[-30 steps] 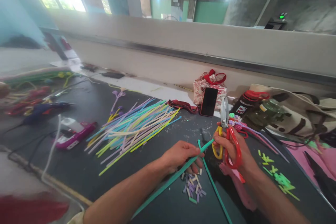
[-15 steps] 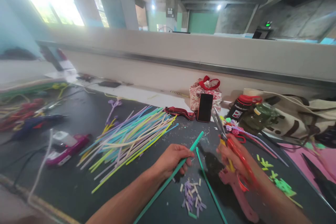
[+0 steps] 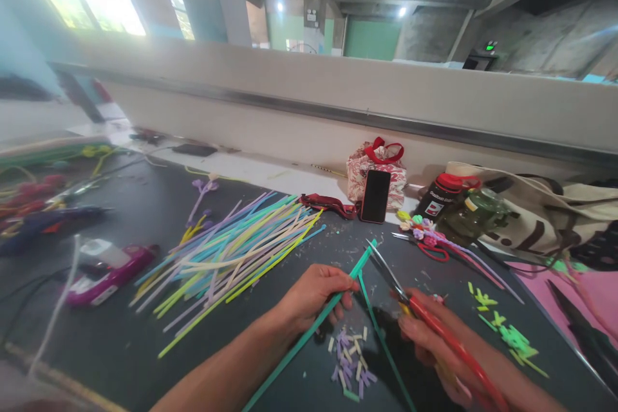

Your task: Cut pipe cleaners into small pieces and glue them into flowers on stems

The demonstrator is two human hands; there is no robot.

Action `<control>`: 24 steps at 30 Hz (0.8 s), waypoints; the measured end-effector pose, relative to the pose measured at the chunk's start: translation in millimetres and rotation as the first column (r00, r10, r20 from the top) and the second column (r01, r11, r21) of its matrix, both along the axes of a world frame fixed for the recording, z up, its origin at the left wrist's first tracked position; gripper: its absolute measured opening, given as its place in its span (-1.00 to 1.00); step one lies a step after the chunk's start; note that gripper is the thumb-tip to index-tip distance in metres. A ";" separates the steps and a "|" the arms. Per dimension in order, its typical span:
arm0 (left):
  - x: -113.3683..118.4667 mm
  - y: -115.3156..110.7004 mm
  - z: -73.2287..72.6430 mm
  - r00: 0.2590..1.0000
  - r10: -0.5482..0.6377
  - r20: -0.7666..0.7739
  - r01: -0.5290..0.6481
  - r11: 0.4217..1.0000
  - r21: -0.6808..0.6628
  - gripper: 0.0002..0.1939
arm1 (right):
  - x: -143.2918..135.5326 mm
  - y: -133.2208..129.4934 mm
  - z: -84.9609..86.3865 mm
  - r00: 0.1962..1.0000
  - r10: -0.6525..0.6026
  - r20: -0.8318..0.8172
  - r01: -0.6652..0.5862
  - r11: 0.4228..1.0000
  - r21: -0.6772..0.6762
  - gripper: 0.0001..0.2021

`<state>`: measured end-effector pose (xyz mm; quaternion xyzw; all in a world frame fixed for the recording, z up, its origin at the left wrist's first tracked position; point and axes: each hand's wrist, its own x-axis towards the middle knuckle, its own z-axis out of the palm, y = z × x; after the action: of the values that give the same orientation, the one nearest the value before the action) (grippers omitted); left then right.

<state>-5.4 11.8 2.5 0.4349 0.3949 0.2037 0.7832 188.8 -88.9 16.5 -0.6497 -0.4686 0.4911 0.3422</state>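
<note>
My left hand (image 3: 321, 293) pinches a teal pipe cleaner (image 3: 299, 347) between thumb and fingers. Its upper end sticks out past the fingertips. A second teal pipe cleaner (image 3: 379, 328) slants down toward the front edge from beside that hand. In my right hand (image 3: 429, 328) are scissors (image 3: 389, 270) with a long red handle and a yellow part. Their blade tips sit right at the held pipe cleaner's upper end; whether they touch it I cannot tell. Below, between the hands, lies a pile of short purple and cream cut pieces (image 3: 350, 360).
Many pastel pipe cleaners (image 3: 232, 257) lie left of centre, near a magenta device (image 3: 111, 273). A phone (image 3: 375, 196) leans on a patterned bag (image 3: 357, 167). On the right are bottles (image 3: 439, 196), pipe-cleaner flowers (image 3: 420, 228), red-handled scissors (image 3: 434, 251) and green cut pieces (image 3: 516, 338).
My right hand has brought the scissors down and left, from upright to slanting, with the tips now at the teal pipe cleaner's end. My left hand has kept its grip. The view has shifted slightly.
</note>
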 end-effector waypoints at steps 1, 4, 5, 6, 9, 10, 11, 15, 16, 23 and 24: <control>-0.1 -0.6 1.2 1.000 -0.008 -0.004 0.008 1.000 -0.001 -0.76 | -0.5 1.7 1.3 1.000 0.014 -0.004 -0.014 1.000 0.000 -0.55; -0.3 -2.4 3.7 0.999 -0.043 -0.017 0.043 0.999 0.004 -0.75 | -1.1 8.5 8.0 0.991 0.131 0.030 -0.130 0.991 -0.028 -0.62; -0.3 -2.8 4.1 0.998 -0.052 -0.020 0.052 0.999 0.007 -0.76 | -0.9 10.9 9.9 0.987 0.155 0.044 -0.154 0.988 -0.033 -0.63; -0.5 -3.0 4.3 0.998 -0.060 -0.019 0.060 0.998 0.010 -0.77 | -0.7 13.1 11.1 0.987 0.154 0.047 -0.151 0.987 -0.051 -0.63; -1.5 -3.2 4.3 0.996 -0.081 -0.038 0.081 0.997 0.010 -0.80 | -0.2 16.9 10.9 0.993 0.114 0.022 -0.110 0.984 -0.137 -0.61; -2.1 -3.3 4.1 0.995 -0.088 -0.048 0.089 0.996 0.009 -0.81 | -0.2 17.1 10.2 0.994 0.108 0.004 -0.106 0.981 -0.161 -0.61; -2.8 -3.5 3.7 0.994 -0.094 -0.058 0.094 0.995 0.011 -0.82 | -0.4 16.9 9.4 0.994 0.105 -0.014 -0.106 0.979 -0.173 -0.61; -4.9 -5.5 0.7 0.992 -0.100 -0.075 0.102 0.995 0.018 -0.83 | -2.7 14.5 6.9 0.990 0.137 -0.040 -0.142 0.978 -0.150 -0.62; -5.1 -6.0 -0.2 0.992 -0.103 -0.073 0.104 0.994 0.016 -0.83 | -3.7 14.0 6.1 0.990 0.130 -0.044 -0.135 0.981 -0.141 -0.63; -6.6 -6.5 -5.4 0.994 -0.092 -0.058 0.092 0.996 -0.002 -0.81 | -9.2 15.1 -0.8 0.992 0.016 -0.128 -0.037 0.985 -0.169 -0.64; -7.1 -6.3 -6.1 0.994 -0.090 -0.060 0.090 0.996 -0.004 -0.80 | -9.9 15.6 -0.9 0.994 0.013 -0.112 -0.033 0.984 -0.177 -0.64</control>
<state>-12.4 5.5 -3.6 0.4577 0.3986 0.1547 0.7796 178.9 -73.3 15.6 -0.6440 -0.4106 0.5704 0.3021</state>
